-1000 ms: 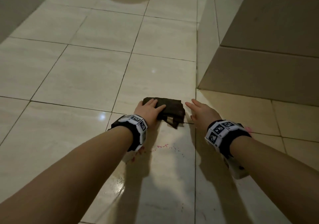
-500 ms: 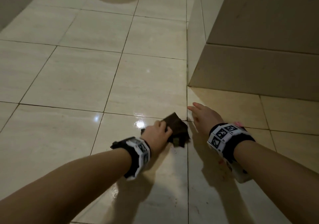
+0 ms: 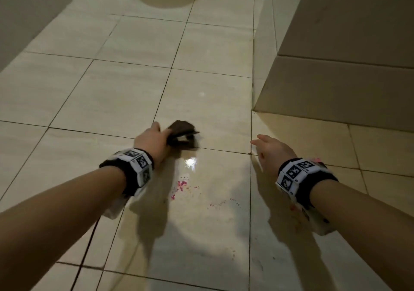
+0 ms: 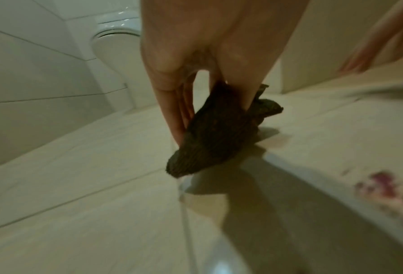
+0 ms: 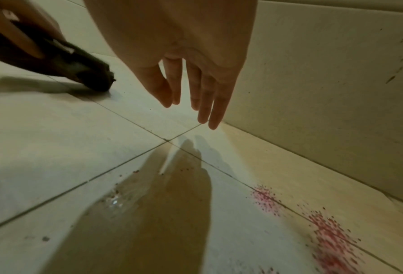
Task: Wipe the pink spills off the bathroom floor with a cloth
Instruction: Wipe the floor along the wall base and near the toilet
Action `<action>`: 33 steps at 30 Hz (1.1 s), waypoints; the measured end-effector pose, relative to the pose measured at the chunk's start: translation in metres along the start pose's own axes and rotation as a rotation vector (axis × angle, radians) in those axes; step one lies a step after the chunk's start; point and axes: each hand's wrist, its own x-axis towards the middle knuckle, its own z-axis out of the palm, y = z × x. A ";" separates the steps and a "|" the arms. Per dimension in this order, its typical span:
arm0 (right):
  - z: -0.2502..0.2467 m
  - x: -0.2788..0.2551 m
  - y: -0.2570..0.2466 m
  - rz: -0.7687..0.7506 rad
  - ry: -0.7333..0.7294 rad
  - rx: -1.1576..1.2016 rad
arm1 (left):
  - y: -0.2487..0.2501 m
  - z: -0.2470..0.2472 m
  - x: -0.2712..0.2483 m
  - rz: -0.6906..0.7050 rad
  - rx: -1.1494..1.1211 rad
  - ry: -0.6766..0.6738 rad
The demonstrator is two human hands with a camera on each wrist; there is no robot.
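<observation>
The left hand (image 3: 154, 141) clutches a bunched dark cloth (image 3: 182, 135), its lower end touching the tiled floor (image 3: 89, 93) on a grout line. The right hand (image 3: 272, 153) hovers over the floor, its grip released, fingers (image 5: 205, 103) straight. Pink spills (image 3: 182, 185) speckle the tile between the two wrists, nearer the person than the cloth; another pink patch (image 5: 329, 237) lies near the wall (image 5: 324, 83).

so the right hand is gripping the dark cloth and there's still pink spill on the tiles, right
Not quite: the left hand grips the dark cloth, as the head view shows. The right hand is open and holds nothing. Pink spill is indeed still on the tiles.
</observation>
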 end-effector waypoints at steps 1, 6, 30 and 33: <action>0.000 -0.001 0.000 -0.005 -0.009 -0.004 | -0.011 0.008 0.002 -0.046 0.017 -0.054; 0.003 -0.001 0.001 -0.012 -0.008 0.008 | 0.004 0.037 -0.008 -0.056 0.154 -0.134; 0.053 -0.021 -0.114 -0.888 -0.142 -0.469 | -0.080 0.055 -0.068 0.068 0.251 -0.405; 0.043 -0.008 -0.126 -0.703 -0.118 -0.208 | -0.085 0.061 -0.068 0.080 0.239 -0.385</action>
